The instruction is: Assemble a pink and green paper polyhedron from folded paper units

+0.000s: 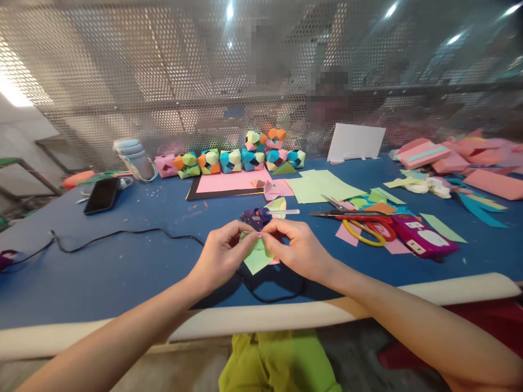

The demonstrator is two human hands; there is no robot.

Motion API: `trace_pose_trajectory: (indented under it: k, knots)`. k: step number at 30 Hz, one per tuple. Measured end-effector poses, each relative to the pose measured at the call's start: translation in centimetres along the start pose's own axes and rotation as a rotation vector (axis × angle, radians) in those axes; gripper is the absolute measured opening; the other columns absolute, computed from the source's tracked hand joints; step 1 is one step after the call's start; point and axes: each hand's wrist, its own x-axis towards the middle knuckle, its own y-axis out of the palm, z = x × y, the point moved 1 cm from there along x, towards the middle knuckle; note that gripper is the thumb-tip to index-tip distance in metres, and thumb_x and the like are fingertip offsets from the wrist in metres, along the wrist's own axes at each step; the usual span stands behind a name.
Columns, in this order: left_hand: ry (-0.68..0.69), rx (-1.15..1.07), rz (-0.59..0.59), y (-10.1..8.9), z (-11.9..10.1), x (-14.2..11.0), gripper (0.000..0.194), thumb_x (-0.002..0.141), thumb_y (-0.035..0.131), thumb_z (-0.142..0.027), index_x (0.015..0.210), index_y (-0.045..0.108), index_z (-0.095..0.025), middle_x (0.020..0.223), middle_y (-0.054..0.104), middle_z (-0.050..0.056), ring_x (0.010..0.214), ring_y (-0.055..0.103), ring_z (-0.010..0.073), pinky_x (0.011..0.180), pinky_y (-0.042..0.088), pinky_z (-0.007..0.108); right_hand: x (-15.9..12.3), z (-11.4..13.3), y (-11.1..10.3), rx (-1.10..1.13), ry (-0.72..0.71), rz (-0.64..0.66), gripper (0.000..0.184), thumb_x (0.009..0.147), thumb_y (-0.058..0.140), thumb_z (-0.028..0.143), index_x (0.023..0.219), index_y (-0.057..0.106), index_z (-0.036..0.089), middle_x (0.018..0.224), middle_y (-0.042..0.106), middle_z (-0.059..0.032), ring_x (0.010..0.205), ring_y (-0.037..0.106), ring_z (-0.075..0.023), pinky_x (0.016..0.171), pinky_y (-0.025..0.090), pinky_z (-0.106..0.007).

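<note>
Both hands meet over the near middle of the blue table. Between thumb and fingers, my left hand (pixel 223 247) pinches the upper left edge of a folded light green paper (pixel 256 258). Close beside it, my right hand (pixel 298 245) pinches the same paper at its upper right. The paper's lower corner points toward me, and a bit of pink paper shows under its right side. Just beyond the fingers lies a dark blue glue gun (pixel 257 215) with a clear glue stick; my hands partly hide it. Behind it is a pale green and yellow folded piece (pixel 278 204).
Folded paper balls (pixel 231 161) line the back near a perforated metal screen. Scissors (pixel 363 223) and a magenta box (pixel 423 235) lie right, before pink paper pieces (pixel 482 155). A black cord (pixel 122 233) crosses the table. At left are a phone (pixel 102 195) and a bottle (pixel 134 158).
</note>
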Motion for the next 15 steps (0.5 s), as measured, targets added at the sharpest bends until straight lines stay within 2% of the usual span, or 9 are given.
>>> trace_pose_trajectory:
  k: [2,8,10,15]
  knots:
    - [-0.001,0.046,0.031,0.14,0.10,0.03,0.022,0.083,0.059,-0.036,0.075,0.064,-0.016,0.056,0.050,-0.003,0.052,0.038,0.0086,0.050,0.031,0.021,-0.14,-0.22,0.04,-0.066,-0.061,-0.016,0.015,0.084,0.052,0.016,0.070,0.056,0.018,0.061,0.057,0.0014,0.054,0.049,-0.0094,0.051,0.038,-0.022]
    - [0.020,0.184,0.144,0.52,0.30,0.07,0.012,0.077,0.053,-0.020,0.073,0.063,-0.016,0.061,0.058,-0.002,0.056,0.046,0.0091,0.055,0.035,0.021,-0.63,-1.03,0.45,-0.431,-0.437,0.007,0.021,0.089,0.047,0.015,0.068,0.051,0.019,0.062,0.055,-0.0013,0.056,0.048,-0.0126,0.054,0.035,-0.026]
    - [0.022,0.205,0.123,0.47,0.28,0.05,0.012,0.074,0.052,-0.018,0.068,0.062,-0.016,0.059,0.058,-0.003,0.056,0.045,0.0093,0.055,0.035,0.022,-0.64,-1.10,0.59,-0.435,-0.442,0.034,0.021,0.092,0.045,0.016,0.072,0.053,0.019,0.064,0.056,-0.0023,0.059,0.051,-0.0137,0.056,0.037,-0.026]
    - [-0.081,0.077,-0.080,0.07,0.42,0.17,0.006,0.071,0.055,-0.022,0.066,0.054,-0.018,0.058,0.057,-0.003,0.056,0.050,0.0112,0.056,0.038,0.023,-0.37,-0.55,0.52,-0.246,-0.311,0.004,0.009,0.091,0.050,0.023,0.090,0.057,0.017,0.075,0.059,-0.0035,0.065,0.055,-0.0135,0.060,0.043,-0.025]
